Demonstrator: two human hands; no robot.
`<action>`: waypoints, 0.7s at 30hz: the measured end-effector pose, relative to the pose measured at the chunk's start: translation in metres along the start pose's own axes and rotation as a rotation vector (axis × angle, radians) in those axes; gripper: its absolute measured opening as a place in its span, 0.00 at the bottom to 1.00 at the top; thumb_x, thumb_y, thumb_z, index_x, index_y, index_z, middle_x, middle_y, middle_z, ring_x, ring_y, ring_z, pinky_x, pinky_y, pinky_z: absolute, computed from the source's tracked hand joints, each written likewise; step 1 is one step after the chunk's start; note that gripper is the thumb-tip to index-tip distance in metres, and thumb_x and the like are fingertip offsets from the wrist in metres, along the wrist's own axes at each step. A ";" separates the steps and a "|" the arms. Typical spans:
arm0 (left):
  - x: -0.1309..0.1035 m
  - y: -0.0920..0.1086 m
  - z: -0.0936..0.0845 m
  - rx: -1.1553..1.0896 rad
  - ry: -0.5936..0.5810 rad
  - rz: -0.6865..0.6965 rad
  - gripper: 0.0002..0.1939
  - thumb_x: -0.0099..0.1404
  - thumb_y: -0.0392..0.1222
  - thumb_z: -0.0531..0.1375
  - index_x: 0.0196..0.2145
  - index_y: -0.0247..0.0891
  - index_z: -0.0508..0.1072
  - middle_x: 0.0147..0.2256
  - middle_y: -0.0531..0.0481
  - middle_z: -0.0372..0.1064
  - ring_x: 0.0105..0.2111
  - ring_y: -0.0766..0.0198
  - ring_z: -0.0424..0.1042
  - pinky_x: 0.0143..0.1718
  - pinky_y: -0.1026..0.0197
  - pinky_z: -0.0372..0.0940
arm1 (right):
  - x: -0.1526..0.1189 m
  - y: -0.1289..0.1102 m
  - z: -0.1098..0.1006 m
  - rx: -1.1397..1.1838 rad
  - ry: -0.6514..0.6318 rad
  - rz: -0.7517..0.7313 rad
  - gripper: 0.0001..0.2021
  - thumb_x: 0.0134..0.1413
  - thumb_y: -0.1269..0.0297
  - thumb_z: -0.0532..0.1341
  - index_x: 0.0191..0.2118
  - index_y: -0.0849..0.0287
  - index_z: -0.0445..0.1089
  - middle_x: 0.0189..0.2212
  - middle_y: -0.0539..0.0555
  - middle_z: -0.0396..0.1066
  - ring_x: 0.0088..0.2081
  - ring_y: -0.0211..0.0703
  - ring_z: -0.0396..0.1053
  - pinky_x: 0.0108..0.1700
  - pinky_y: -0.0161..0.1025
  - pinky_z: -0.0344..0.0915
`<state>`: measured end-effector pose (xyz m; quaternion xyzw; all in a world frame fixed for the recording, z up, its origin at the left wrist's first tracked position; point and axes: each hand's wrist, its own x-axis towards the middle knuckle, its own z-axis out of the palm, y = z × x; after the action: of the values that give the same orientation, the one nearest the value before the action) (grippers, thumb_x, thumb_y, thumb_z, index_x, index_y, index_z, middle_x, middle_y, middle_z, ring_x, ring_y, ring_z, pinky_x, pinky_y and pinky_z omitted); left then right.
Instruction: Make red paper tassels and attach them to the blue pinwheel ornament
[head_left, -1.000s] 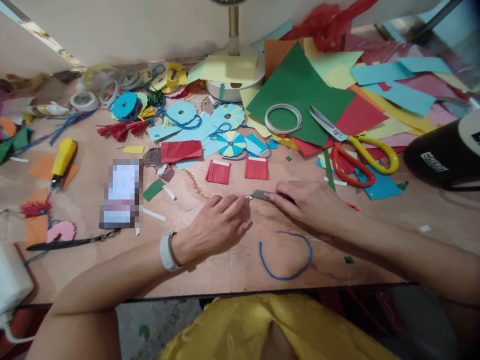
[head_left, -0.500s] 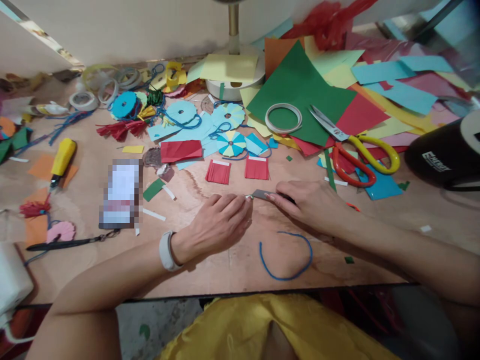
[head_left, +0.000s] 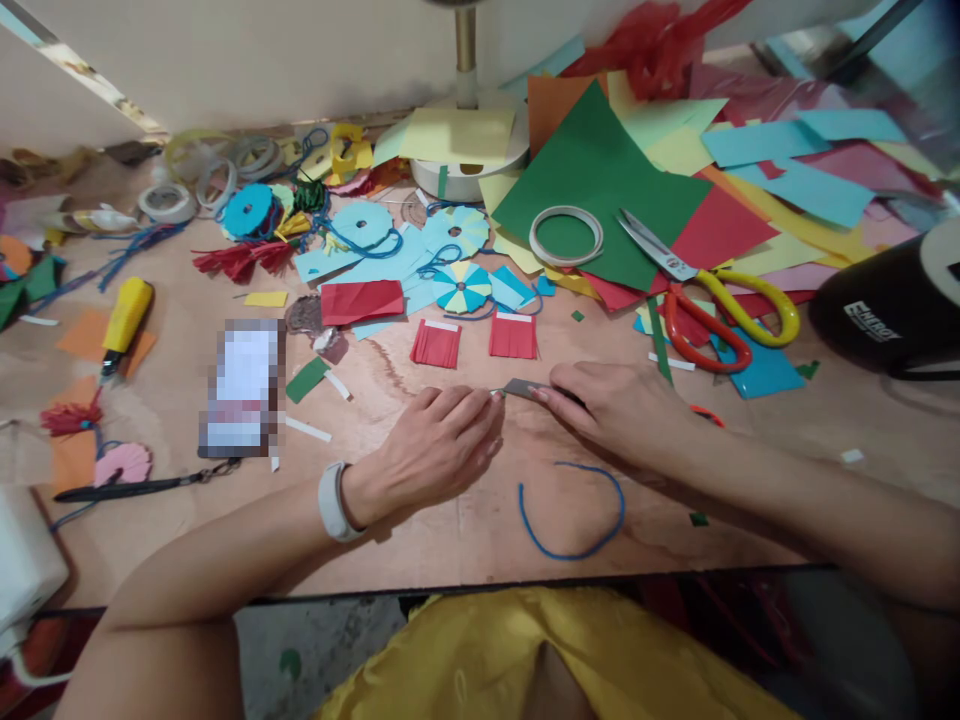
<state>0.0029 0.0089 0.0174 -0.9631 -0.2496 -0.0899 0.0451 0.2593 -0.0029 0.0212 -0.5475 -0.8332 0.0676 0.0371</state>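
My left hand (head_left: pixel 450 435) lies low on the table, fingers together, pressing down a small piece of paper (head_left: pixel 497 391). Only a green and white edge of it shows past the fingertips. In my right hand (head_left: pixel 607 405) is a knife with a flat grey blade (head_left: pixel 521 388), its tip at that edge. The palm hides most of its handle. Beyond the hands lie two red fringed paper pieces, one on the left (head_left: pixel 436 345) and one on the right (head_left: pixel 513 337), each with a white strip on top. A curved blue cord (head_left: pixel 621 510) rests in front.
Scissors (head_left: pixel 697 275) and a tape roll (head_left: pixel 566 236) lie on stacked coloured paper (head_left: pixel 600 170). A black mug (head_left: pixel 885 310) stands far right. A phone (head_left: pixel 244 385) and yellow cutter (head_left: pixel 127 315) are on the left. Paper discs (head_left: pixel 461 287) lie behind the fringed pieces.
The paper edge at my left fingertips now shows more green. The blade and my right hand have shifted very slightly left. Everything else looks the same.
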 end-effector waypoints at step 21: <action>0.000 0.001 0.002 -0.004 0.051 0.009 0.17 0.74 0.42 0.55 0.55 0.30 0.71 0.50 0.43 0.75 0.46 0.57 0.73 0.40 0.54 0.64 | 0.000 0.005 -0.003 0.043 0.005 0.044 0.19 0.71 0.51 0.52 0.36 0.57 0.72 0.30 0.54 0.76 0.30 0.45 0.70 0.30 0.40 0.47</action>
<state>0.0035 0.0082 0.0154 -0.9617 -0.2438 -0.1146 0.0499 0.2637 -0.0006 0.0235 -0.5649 -0.8193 0.0850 0.0497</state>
